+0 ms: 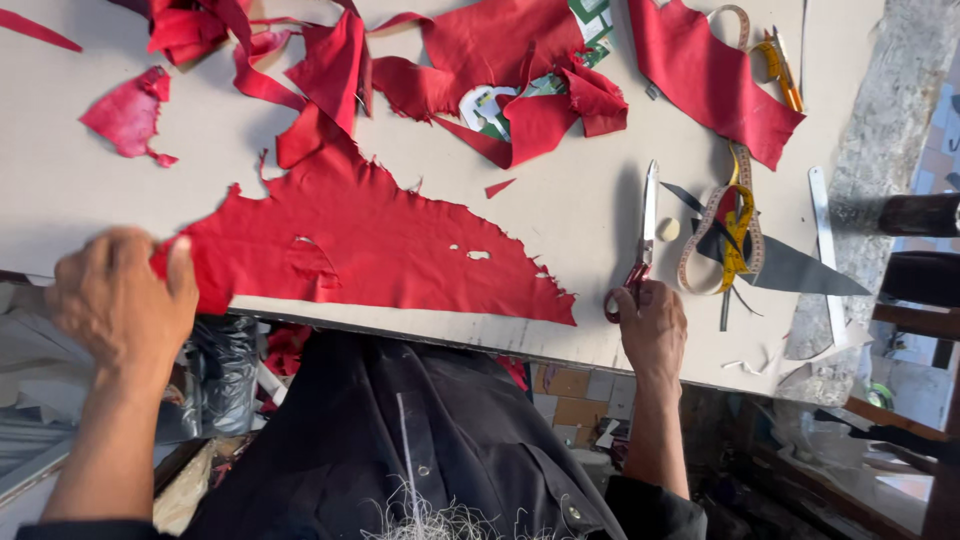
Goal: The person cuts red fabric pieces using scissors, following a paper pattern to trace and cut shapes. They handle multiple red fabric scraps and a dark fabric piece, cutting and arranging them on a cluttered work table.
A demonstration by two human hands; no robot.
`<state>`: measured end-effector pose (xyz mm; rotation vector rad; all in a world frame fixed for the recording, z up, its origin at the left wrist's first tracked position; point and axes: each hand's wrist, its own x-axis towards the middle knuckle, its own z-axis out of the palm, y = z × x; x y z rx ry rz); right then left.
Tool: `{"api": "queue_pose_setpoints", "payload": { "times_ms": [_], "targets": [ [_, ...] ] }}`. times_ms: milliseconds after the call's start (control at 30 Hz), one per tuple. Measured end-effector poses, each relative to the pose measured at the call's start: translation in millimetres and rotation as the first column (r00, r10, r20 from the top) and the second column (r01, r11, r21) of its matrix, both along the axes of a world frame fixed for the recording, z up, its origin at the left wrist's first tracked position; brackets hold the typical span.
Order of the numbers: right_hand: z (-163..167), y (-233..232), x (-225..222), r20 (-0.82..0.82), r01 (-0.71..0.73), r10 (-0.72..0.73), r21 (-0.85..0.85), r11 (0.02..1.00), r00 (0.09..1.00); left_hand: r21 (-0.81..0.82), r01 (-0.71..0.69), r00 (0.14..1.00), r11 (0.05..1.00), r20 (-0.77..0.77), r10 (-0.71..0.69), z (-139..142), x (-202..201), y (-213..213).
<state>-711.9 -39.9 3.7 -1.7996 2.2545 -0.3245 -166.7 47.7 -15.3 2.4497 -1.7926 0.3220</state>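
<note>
The left hand (120,300) was seen closed on the left corner of the red cloth (380,245), thumb on top and fingers curled under the edge. The cloth lay flat along the near edge of the table (580,205), with ragged edges and a few small holes. The right hand (652,325) was wrapped around the red handles of the scissors (645,240), just right of the cloth. The blades were shut, pointed away from the person and rested on the table. A tape measure (735,225) lay coiled right of the scissors, over a dark triangular piece (790,265). Red scraps (500,60) were scattered beyond the cloth, toward the far edge.
</note>
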Motion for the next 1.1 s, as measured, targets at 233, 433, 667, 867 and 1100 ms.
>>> {"api": "queue_pose_setpoints", "payload": {
  "times_ms": [233,433,667,867,1100],
  "targets": [
    [-15,-16,-44,0.117,-0.046,0.020,0.222,0.974,0.993,0.022,0.112,0.994,0.993,0.015,-0.112,-29,-24,-38],
    [-40,5,-80,0.794,0.019,-0.459,0.493,0.870,0.398,0.134,0.197,0.979,0.971,0.027,-0.203,-20,10,-67],
    [-66,187,-34,0.972,-0.365,-0.230,0.233,0.901,0.053,-0.265,0.490,0.806,0.831,-0.225,-0.547,-8,-67,-72],
    [-59,270,21,0.863,-0.367,-0.406,0.497,0.786,0.300,-0.436,0.769,0.157,0.467,-0.580,-0.799,-29,-208,-56],
    [-68,233,102,0.883,-0.203,-0.259,0.358,0.912,0.393,-0.505,0.732,0.125,0.458,-0.561,-0.818,-28,-224,-57]
  ]
}}
